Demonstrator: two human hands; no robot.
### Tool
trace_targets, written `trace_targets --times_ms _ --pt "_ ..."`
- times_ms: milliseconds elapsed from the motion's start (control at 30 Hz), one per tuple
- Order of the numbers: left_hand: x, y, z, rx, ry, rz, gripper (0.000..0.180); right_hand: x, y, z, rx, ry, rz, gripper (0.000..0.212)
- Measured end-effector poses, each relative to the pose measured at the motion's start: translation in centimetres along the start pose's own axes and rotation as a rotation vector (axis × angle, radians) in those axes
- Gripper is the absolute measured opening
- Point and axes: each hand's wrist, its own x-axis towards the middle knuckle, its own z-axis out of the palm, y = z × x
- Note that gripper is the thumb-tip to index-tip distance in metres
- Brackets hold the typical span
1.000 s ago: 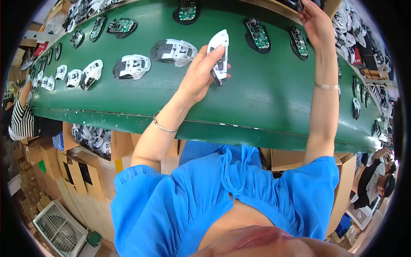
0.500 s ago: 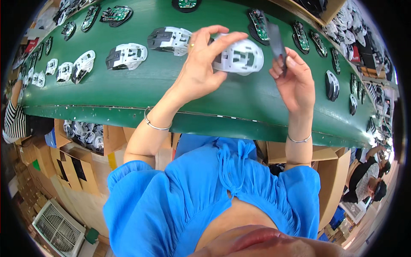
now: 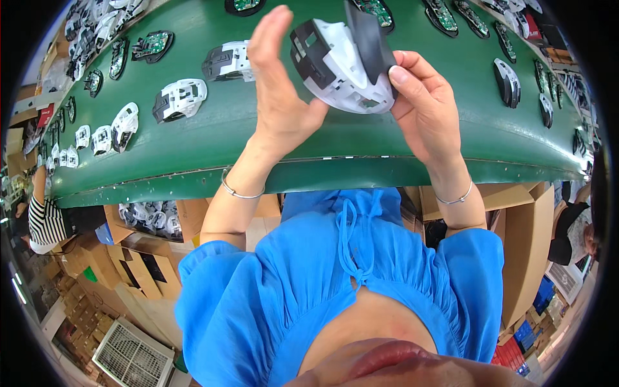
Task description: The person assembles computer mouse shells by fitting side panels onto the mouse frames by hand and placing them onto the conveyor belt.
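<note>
A white computer mouse shell (image 3: 335, 64) with dark grey parts is held up above the green work surface, tilted. Against its right side lies a smooth dark curved cover piece (image 3: 373, 45). My right hand (image 3: 425, 106) pinches the lower end of that cover between thumb and fingers, close to the shell's corner. To the left of the shell, my left hand (image 3: 280, 97) is open with its fingers stretched upward. Its thumb tip reaches the shell's lower left edge; whether it presses there I cannot tell. Similar mouse shells (image 3: 180, 100) lie on the surface to the left.
Mice with bared green circuit boards (image 3: 153, 45) line the far side of the green surface (image 3: 361, 138). More parts (image 3: 507, 84) lie at right. Cardboard boxes (image 3: 532, 251) stand below the near edge. A striped sleeve (image 3: 48, 222) shows at far left, another person (image 3: 570, 235) at far right.
My left hand has let go its grip around the shell and spread its fingers. The shell has turned, and the dark cover, apart from it before, now lies against its side.
</note>
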Motion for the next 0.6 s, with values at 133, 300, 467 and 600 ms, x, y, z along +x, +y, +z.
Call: trace_targets --times_ms 133,300,467,600 --pt "-0.6 0.9 -1.0 -1.277 -0.233 -0.823 0.076 -0.1 0.9 1.3 0.130 0.105 -0.067 0.019" --pt "0.0 1.7 -0.3 -1.270 -0.069 -0.861 0.036 -0.1 2.3 2.1 -0.095 0.093 -0.183 0.018" --pt "-0.7 0.2 -0.5 -1.155 -0.003 -0.795 0.034 1.1 1.8 1.3 -0.425 0.060 -0.252 0.012" --pt "-1.1 0.0 -0.5 -1.142 -0.049 -0.815 0.032 1.1 0.5 2.4 -0.468 0.029 -0.271 0.015"
